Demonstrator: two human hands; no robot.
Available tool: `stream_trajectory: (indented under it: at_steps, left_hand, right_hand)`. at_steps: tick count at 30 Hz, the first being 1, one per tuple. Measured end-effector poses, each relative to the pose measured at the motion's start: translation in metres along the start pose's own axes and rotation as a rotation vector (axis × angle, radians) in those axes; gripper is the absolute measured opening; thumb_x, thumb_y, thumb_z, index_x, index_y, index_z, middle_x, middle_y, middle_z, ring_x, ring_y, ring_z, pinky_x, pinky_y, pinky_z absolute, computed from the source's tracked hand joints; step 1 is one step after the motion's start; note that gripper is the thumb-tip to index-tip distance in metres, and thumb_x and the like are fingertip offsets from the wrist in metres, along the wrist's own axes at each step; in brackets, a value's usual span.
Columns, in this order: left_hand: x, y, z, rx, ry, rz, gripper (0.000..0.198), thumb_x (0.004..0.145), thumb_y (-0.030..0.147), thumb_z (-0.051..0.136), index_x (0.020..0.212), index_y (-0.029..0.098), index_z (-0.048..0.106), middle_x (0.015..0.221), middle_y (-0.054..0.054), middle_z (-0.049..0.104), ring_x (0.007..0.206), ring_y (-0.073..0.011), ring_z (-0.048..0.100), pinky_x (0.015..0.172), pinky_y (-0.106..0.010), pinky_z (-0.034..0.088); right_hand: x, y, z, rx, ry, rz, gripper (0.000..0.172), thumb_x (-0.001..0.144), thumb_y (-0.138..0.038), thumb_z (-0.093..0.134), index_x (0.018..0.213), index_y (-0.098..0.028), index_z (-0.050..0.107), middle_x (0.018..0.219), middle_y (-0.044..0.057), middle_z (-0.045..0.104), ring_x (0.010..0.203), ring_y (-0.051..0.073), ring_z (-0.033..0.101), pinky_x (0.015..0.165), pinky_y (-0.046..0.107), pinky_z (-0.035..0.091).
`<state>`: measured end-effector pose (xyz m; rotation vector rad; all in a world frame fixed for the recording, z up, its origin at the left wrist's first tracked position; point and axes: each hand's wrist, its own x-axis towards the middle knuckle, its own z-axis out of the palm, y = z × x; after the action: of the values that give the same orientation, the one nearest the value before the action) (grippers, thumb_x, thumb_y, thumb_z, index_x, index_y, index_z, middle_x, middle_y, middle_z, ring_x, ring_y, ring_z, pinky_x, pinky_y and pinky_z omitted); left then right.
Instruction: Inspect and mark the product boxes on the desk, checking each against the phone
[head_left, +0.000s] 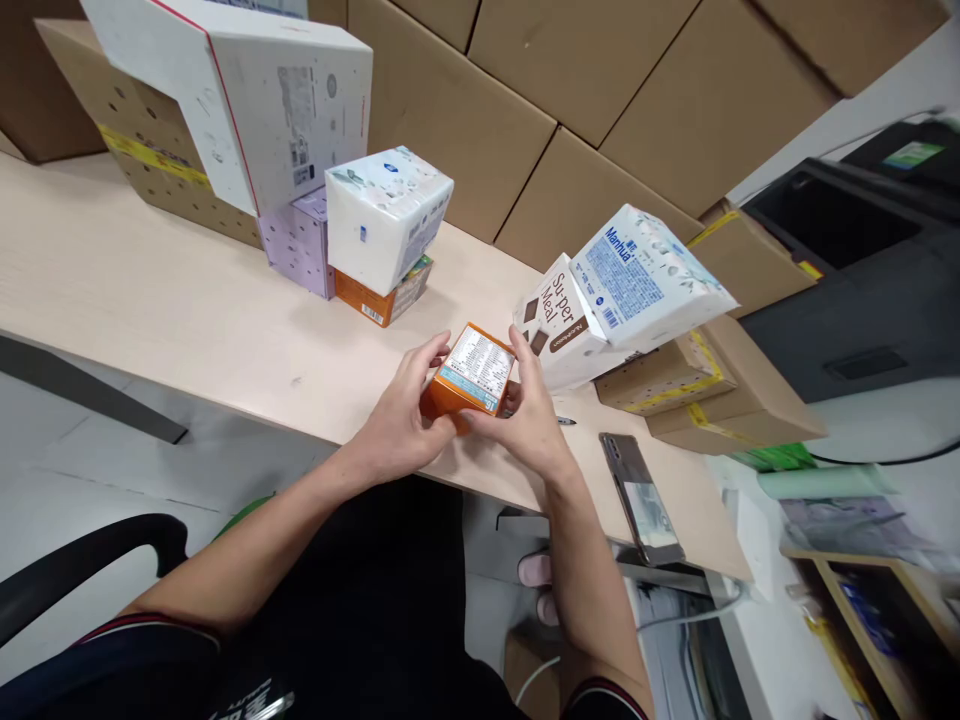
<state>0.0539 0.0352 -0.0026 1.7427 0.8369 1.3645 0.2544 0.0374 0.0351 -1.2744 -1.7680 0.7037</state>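
Both the left hand and the right hand grasp a small orange box from either side, just above the counter. The box sits just left of the brown-and-white Su-per Meal carton, with a phone lying to its lower right.

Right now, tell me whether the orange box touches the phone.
Apart. The head view shows bare table between the orange box and the phone.

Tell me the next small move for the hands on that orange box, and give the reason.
Probably set the orange box down on the bare table just ahead. Both the left hand and right hand grip it at the table's near edge, label face up, and clear surface lies in front.
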Motion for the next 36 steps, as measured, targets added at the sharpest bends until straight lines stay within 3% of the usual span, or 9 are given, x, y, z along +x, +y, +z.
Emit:
stream_trajectory:
  at_steps: [5,12,16,18,24,27,30,33,36]
  left_hand:
    - [0.0,0.001,0.0,0.063,-0.012,-0.026,0.093,0.085,0.024,0.071,0.163,0.026,0.02,0.152,-0.017,0.044,0.143,-0.0348,0.047,0.121,-0.059,0.04]
    - [0.003,-0.003,-0.002,0.195,0.015,0.051,0.098,0.082,0.018,0.069,0.164,0.029,0.016,0.16,-0.016,0.032,0.152,-0.0364,0.035,0.124,-0.06,0.038]
    - [0.004,-0.005,-0.002,0.227,0.023,0.087,0.101,0.08,0.017,0.072,0.164,0.03,0.017,0.159,-0.016,0.034,0.152,-0.037,0.035,0.124,-0.06,0.038]
    - [0.004,-0.005,-0.003,0.226,0.023,0.111,0.102,0.081,0.018,0.074,0.164,0.03,0.018,0.159,-0.016,0.034,0.153,-0.0366,0.035,0.126,-0.059,0.037]
    - [0.001,-0.004,-0.001,0.114,0.05,0.171,0.108,0.086,0.031,0.079,0.166,0.035,0.007,0.166,-0.014,0.03,0.158,-0.0333,0.03,0.13,-0.056,0.033]
    - [0.0,-0.005,-0.001,0.091,0.085,0.175,0.1,0.087,0.037,0.079,0.165,0.036,0.016,0.163,-0.013,0.036,0.156,-0.0332,0.034,0.13,-0.057,0.032]
    - [0.001,-0.006,-0.001,0.044,0.132,0.113,0.095,0.085,0.042,0.082,0.161,0.034,0.027,0.162,-0.014,0.039,0.154,-0.0349,0.039,0.127,-0.059,0.035]
    - [0.003,-0.005,-0.001,-0.047,0.169,0.098,0.094,0.084,0.044,0.085,0.16,0.033,0.031,0.161,-0.015,0.041,0.151,-0.0332,0.043,0.125,-0.055,0.04]
    - [0.005,-0.005,-0.001,-0.1,0.221,0.091,0.091,0.084,0.049,0.085,0.158,0.033,0.033,0.157,-0.014,0.046,0.145,-0.0314,0.052,0.121,-0.05,0.048]
  right_hand:
    - [-0.009,0.004,0.022,-0.092,0.163,-0.071,0.113,0.072,-0.047,0.089,0.164,-0.036,0.024,0.161,0.014,0.036,0.146,0.038,0.046,0.11,0.061,0.054]
    - [-0.014,0.007,0.021,-0.228,0.292,-0.315,0.109,0.076,-0.042,0.085,0.163,-0.04,0.02,0.161,0.014,0.029,0.153,0.04,0.035,0.11,0.067,0.051]
    - [-0.017,0.003,0.022,-0.185,0.282,-0.274,0.109,0.074,-0.046,0.087,0.162,-0.043,0.022,0.165,0.013,0.025,0.156,0.041,0.03,0.11,0.066,0.051]
    - [-0.018,-0.002,0.022,-0.044,0.264,-0.178,0.106,0.074,-0.051,0.086,0.161,-0.042,0.025,0.167,0.012,0.026,0.154,0.038,0.036,0.108,0.061,0.055]
    - [-0.013,-0.008,0.011,0.49,0.122,0.154,0.083,0.082,-0.069,0.07,0.152,-0.036,0.039,0.148,0.013,0.057,0.125,0.032,0.066,0.09,0.048,0.064]
    - [-0.012,-0.005,0.004,0.582,0.032,0.224,0.073,0.087,-0.078,0.056,0.145,-0.034,0.048,0.13,0.01,0.069,0.101,0.029,0.074,0.074,0.043,0.065]
    - [-0.013,-0.001,0.001,0.589,-0.019,0.218,0.08,0.084,-0.087,0.05,0.142,-0.033,0.053,0.131,0.01,0.068,0.076,0.021,0.072,0.063,0.038,0.062]
    - [-0.014,0.002,0.0,0.574,0.0,0.178,0.072,0.087,-0.084,0.05,0.138,-0.033,0.059,0.14,0.01,0.061,0.064,0.013,0.066,0.057,0.033,0.057]
    - [-0.014,0.002,0.002,0.529,0.027,0.162,0.061,0.091,-0.077,0.052,0.131,-0.032,0.063,0.12,0.006,0.068,0.059,0.012,0.062,0.052,0.03,0.051]
